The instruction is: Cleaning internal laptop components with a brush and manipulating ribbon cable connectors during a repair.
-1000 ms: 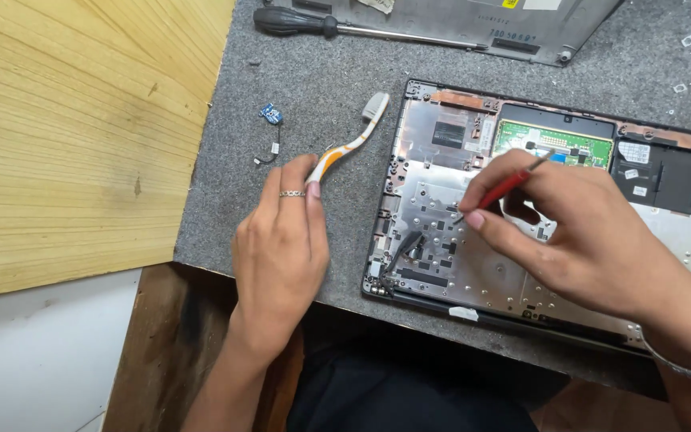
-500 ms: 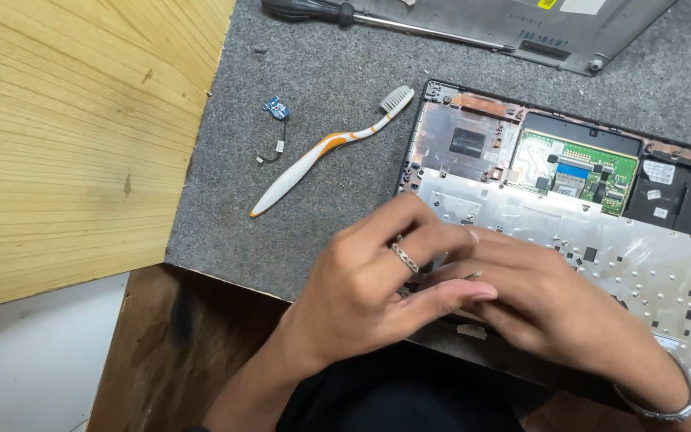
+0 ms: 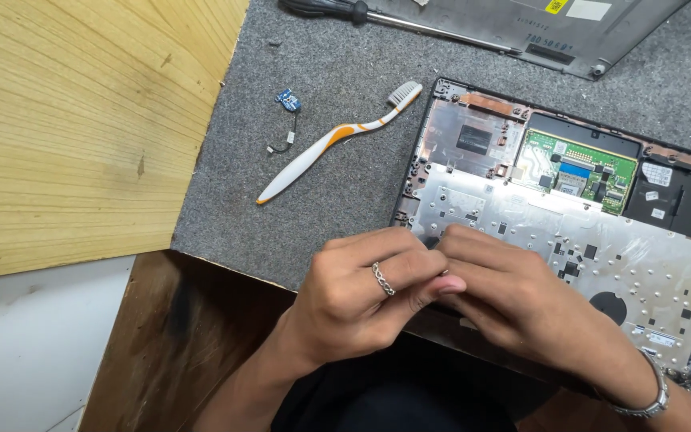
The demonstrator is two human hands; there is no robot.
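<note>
Both hands met over the near left corner of the opened laptop base [image 3: 569, 240], which lay on the grey mat [image 3: 321, 216] toward its right edge. The left hand [image 3: 361, 292], a ring on one finger, had its fingers curled together, tips pressed against the fingers of the right hand [image 3: 521, 300]; whether anything small was pinched between them could not be told. The right hand, bracelet at the wrist, lay flat-knuckled over the silver metal plate, its fingers drawn close together. A white and orange toothbrush [image 3: 337, 140] lay diagonally on the mat left of the base, with a small blue component [image 3: 287, 99] beyond it. A screwdriver [image 3: 361, 14] lay along the far edge. Compared with half a second earlier, the hands had stayed joined at the same corner, the left hand slightly lower.
</note>
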